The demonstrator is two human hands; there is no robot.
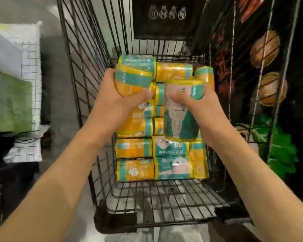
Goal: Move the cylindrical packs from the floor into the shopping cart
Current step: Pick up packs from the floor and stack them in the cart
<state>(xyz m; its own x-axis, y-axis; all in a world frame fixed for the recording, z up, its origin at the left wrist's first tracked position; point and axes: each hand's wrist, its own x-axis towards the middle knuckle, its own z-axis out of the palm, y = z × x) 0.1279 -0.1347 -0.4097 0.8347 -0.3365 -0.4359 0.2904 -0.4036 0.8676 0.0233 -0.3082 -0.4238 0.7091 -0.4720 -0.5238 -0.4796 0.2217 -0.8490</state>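
Both my hands reach into a black wire shopping cart (87, 70). My left hand (119, 103) grips a yellow and teal cylindrical pack (131, 81), held tilted above the stack. My right hand (196, 105) grips a second cylindrical pack (180, 123), held upright with its printed side toward me. Beneath and behind them several more yellow and teal packs (135, 170) lie on their sides in rows, filling the far half of the cart. The cart's near floor (157, 196) is bare wire mesh.
A white gridded box with a green sheet (16, 102) stands on the left beside the cart. A black wall panel with painted burgers and leaves (269, 84) runs along the right side. Grey floor shows under the cart.
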